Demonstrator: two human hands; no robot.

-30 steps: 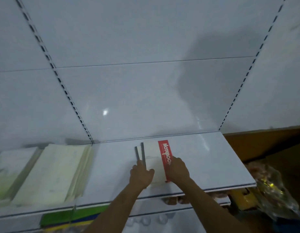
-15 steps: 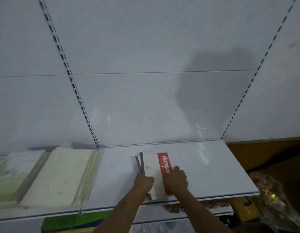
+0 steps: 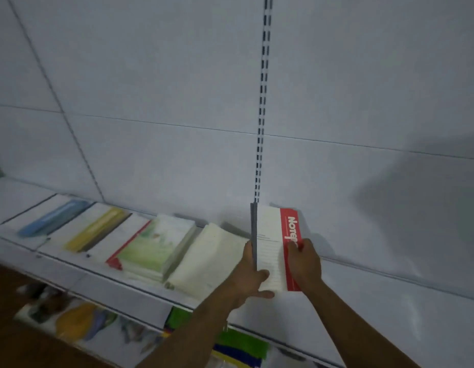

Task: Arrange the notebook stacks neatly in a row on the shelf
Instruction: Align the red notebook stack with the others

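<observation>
On the white shelf (image 3: 363, 285), far left: a blue-striped notebook stack (image 3: 54, 217), then a yellow-striped stack (image 3: 97, 229), a green-covered stack (image 3: 153, 245), a cream stack (image 3: 209, 258), side by side in a row. Just right of these, a red-and-white notebook stack (image 3: 277, 245), gripped by left hand (image 3: 248, 278) at its grey spine, fingers curled round the near corner; right hand (image 3: 305, 262) curled over the red edge.

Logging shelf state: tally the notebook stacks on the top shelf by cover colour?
Blue-striped white stack: 1
Yellow-striped white stack: 1
Red-spined white stack: 1
Green-tinted stack: 1
Plain cream stack: 1
White stack with red "Notepad"-style band, held by the left hand and right hand: 1
Total: 6
</observation>
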